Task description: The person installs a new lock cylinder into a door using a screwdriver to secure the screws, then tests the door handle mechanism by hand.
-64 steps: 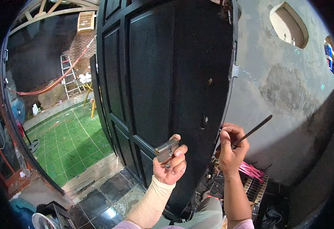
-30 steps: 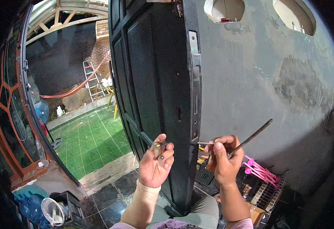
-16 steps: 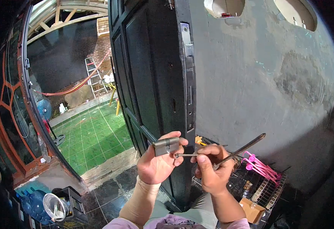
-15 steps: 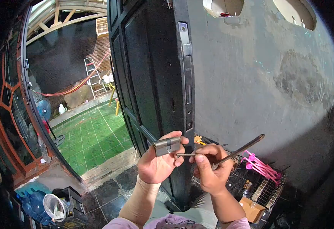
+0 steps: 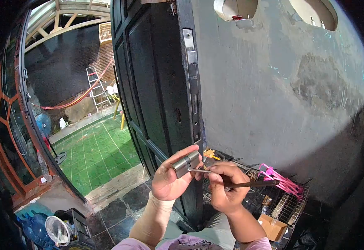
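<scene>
My left hand (image 5: 170, 180) is closed around a metal lock cylinder (image 5: 185, 165), its fingers behind and thumb in front. My right hand (image 5: 231, 192) pinches a long thin screw (image 5: 200, 170) between thumb and fingers; its left end overlaps the cylinder's lower side. A dark rod-shaped tool (image 5: 254, 183) also lies in the right hand, sticking out to the right almost level. Just behind both hands stands the dark wooden door (image 5: 155, 83), with a metal lock plate (image 5: 193, 83) along its edge.
A grey wall (image 5: 248, 91) rises at the right, with pink hangers (image 5: 282, 183), a wire rack (image 5: 290, 208) and a cardboard box (image 5: 272, 228) below it. At lower left are a clear bucket (image 5: 58, 230) and blue bottles (image 5: 36, 225). Green tiles (image 5: 98, 154) lie beyond the doorway.
The screw's left end has come up to the cylinder, which is tilted more steeply. The dark tool has swung down from a raised slant to nearly level. The view has shifted slightly.
</scene>
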`<act>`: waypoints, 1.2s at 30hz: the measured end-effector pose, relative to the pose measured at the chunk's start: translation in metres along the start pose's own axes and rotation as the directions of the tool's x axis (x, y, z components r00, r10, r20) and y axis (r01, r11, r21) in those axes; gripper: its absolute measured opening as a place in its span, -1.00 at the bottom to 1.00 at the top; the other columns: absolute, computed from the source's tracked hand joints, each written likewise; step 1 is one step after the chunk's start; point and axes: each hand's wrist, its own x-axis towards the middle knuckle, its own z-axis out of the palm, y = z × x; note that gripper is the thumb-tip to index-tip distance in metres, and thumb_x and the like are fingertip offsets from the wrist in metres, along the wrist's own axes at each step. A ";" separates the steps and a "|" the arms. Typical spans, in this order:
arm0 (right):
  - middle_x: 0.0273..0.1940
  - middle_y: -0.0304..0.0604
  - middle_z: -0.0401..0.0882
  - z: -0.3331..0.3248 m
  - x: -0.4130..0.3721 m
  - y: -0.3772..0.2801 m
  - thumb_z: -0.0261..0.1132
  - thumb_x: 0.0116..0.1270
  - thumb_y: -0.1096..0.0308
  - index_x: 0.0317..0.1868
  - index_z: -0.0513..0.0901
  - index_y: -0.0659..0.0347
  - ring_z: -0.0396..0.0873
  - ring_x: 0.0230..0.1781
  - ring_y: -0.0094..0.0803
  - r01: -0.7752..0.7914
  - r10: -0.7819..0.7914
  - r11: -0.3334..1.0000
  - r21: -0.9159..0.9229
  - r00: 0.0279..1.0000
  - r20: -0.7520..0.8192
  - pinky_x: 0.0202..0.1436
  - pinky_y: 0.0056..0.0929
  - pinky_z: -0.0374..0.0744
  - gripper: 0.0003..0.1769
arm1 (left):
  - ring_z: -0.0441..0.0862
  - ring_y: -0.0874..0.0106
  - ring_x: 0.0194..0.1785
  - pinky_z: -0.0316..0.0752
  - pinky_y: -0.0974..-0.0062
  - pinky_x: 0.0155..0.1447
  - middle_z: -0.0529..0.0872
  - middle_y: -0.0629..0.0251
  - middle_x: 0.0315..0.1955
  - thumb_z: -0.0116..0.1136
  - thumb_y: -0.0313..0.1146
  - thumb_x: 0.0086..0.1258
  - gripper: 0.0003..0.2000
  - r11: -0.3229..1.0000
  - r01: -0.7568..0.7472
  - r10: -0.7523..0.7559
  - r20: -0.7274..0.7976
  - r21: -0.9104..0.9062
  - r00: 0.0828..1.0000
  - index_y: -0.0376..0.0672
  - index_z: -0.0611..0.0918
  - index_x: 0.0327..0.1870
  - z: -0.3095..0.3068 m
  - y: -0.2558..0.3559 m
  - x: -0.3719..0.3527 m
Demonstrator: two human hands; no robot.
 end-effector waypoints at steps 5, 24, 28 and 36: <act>-0.27 0.02 0.74 -0.002 0.002 -0.004 0.38 0.29 0.63 -0.17 0.62 0.37 0.73 -0.29 -0.23 -0.005 0.005 1.000 -0.011 1.000 0.013 -0.14 -0.36 0.68 -0.87 | 0.58 0.28 0.26 0.46 0.28 0.24 0.61 0.02 0.23 0.47 0.02 0.27 -0.02 0.996 0.013 -0.008 -0.059 0.085 0.998 -0.45 0.22 0.53 0.005 -0.002 0.000; -0.51 -0.07 0.57 -0.004 0.008 -0.001 0.43 0.21 0.59 -0.36 0.58 0.33 0.55 -0.58 -0.28 0.057 -0.048 0.969 -0.239 0.998 0.042 -0.50 -0.40 0.50 -0.85 | 0.58 0.37 0.21 0.48 0.37 0.25 0.61 0.14 0.22 0.52 0.08 0.19 0.00 0.976 -0.010 0.033 -0.100 0.216 0.994 -0.41 0.29 0.51 -0.002 -0.008 -0.002; -0.58 -0.12 0.47 -0.006 0.002 0.006 0.40 0.27 0.54 -0.44 0.54 0.30 0.47 -0.63 -0.30 0.071 -0.051 0.969 -0.235 0.995 0.090 -0.54 -0.39 0.41 -0.81 | 0.57 0.22 0.30 0.42 0.25 0.37 0.61 -0.01 0.24 0.55 0.09 0.14 0.06 0.958 0.000 0.043 -0.144 0.287 0.989 -0.50 0.27 0.48 0.003 -0.007 -0.004; -0.59 -0.26 0.49 -0.010 0.000 0.011 0.41 0.43 0.23 -0.43 0.51 0.30 0.45 -0.62 -0.53 -0.096 0.113 0.988 -0.120 0.983 0.148 -0.55 -0.51 0.37 -0.62 | 0.57 0.36 0.18 0.45 0.37 0.25 0.61 0.15 0.16 0.48 0.08 0.24 -0.05 0.948 -0.017 0.053 -0.107 0.317 0.993 -0.40 0.32 0.50 0.002 -0.004 -0.004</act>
